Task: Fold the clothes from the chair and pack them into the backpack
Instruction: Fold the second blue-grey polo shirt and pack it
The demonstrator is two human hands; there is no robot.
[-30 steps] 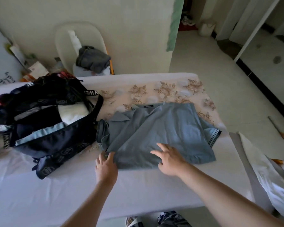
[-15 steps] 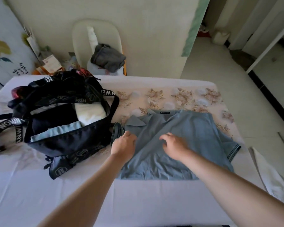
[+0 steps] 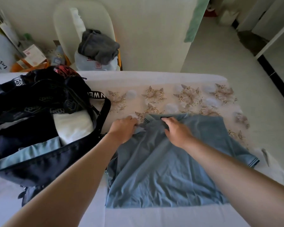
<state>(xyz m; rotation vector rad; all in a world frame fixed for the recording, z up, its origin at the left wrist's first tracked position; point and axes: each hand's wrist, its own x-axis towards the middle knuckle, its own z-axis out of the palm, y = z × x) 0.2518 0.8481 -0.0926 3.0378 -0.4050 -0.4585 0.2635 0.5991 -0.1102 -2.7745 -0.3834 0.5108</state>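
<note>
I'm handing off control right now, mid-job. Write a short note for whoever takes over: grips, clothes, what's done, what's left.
Left grip: holds the shirt beside its collar.
Right grip: pinches the collar by the label.
Shirt: blue, on the table, only partly folded; right sleeve lies out flat.
Backpack: open, left of the shirt, with a white piece and a light blue piece inside.
Chair: grey garment on a white one.
Done: two pieces packed.
Left: finish folding the shirt, pack it, then fold and pack the chair's clothes.
</note>
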